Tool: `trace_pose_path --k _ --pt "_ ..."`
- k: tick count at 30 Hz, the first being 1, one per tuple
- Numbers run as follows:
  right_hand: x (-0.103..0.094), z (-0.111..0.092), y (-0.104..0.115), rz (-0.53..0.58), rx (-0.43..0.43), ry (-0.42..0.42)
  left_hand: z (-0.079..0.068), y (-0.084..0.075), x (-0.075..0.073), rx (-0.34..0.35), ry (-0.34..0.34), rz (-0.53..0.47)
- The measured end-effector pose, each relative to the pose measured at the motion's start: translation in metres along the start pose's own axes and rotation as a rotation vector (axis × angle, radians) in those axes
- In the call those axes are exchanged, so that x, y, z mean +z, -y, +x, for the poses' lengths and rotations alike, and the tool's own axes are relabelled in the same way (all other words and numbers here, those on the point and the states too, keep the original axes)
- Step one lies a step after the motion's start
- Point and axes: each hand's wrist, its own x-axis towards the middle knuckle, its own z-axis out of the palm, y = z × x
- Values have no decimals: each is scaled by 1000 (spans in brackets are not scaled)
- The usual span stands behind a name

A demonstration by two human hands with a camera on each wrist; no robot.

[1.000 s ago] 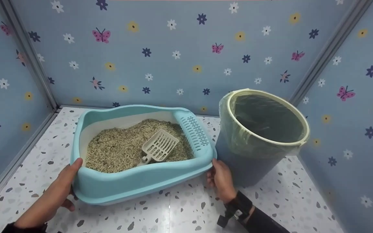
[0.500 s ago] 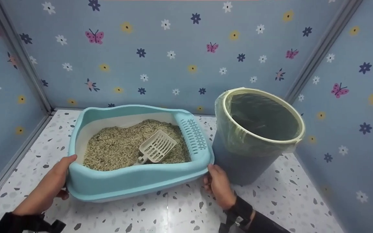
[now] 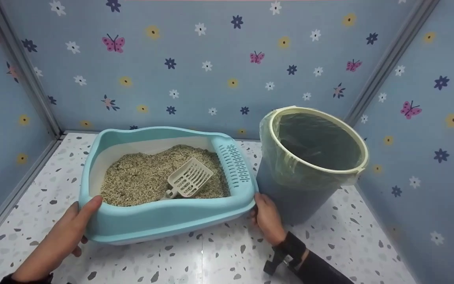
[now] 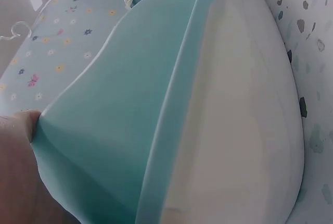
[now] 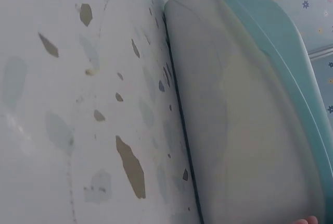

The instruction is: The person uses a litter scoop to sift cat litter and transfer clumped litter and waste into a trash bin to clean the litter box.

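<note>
A light-blue and white litter box (image 3: 172, 217) sits on the speckled surface, turned at a slight angle. Inside lies grainy brown litter (image 3: 136, 177), with a beige slotted litter scoop (image 3: 190, 178) resting on it near the front right. My left hand (image 3: 63, 232) grips the front left corner, thumb over the rim and fingers on the outside. At the front right corner my right hand (image 3: 268, 217) holds the blue edge, fingers curled beneath it. Both wrist views show the box's outer wall (image 4: 239, 99) close up; most of each hand is out of sight there.
A dark bin (image 3: 294, 197) with a cream rim and a pale yellow liner stands close to the box's right side. Flowered blue panels (image 3: 207, 90) enclose the back and both sides. Speckled floor (image 3: 187, 260) extends in front of the box.
The whole scene has shifted slightly left in the head view. My left thumb has moved further in over the rim. The box sits nearly the same beside the bin.
</note>
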Motion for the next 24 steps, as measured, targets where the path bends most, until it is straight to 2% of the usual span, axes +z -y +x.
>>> trace_pose_path --k 6,8,10,13,15,19,24 --pt "1 -18 -2 37 1 80 13 4 -14 19 -16 -6" --pt "-1 -18 -3 54 -5 114 15 4 -16 35 -20 12" --pt "-3 -13 -3 63 -16 126 12 3 -15 50 -29 51" --pt "-4 -1 -3 52 -20 90 5 2 -6 60 -41 132" --pt "-3 3 -4 34 -29 69 2 2 -1 69 -47 152" --pt "0 -1 -3 13 -42 70 7 5 0 95 -49 126" --pt "3 -21 -5 15 -42 129 23 13 -14 121 -53 93"
